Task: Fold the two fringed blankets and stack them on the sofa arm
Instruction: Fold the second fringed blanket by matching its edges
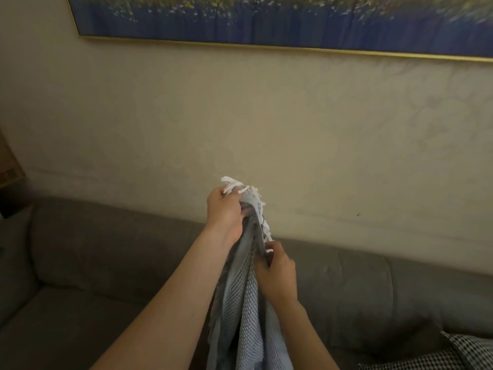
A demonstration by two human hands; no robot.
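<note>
**Blanket held aloft, corner search**

The left grip [226, 209] clenches the fringed corner of the grey blanket [248, 316] above the sofa [106, 249]; the right grip [277, 273] pinches the fringe lower. Recommended: slide the right grip along that edge to the next corner, keeping it taut.

The pale grey-blue woven cloth blanket [248, 311], hanging from centre towards 6 o'clock, is matt, with a rough waffle weave beside finer ribbing, and its white yarn fringe [234, 184] at the top is soft and twisted. The long grey fabric sofa [106, 263] across the lower half looks matt and smooth, while the black-and-white houndstooth cloth cushion [458, 353] at 5 o'clock has a coarser woven face. The cream plaster wall [266, 116] is matt with a faint embossed pattern towards 3 o'clock, and at 12 o'clock the thin gold picture frame [266, 46] has a slight metallic sheen.
</note>
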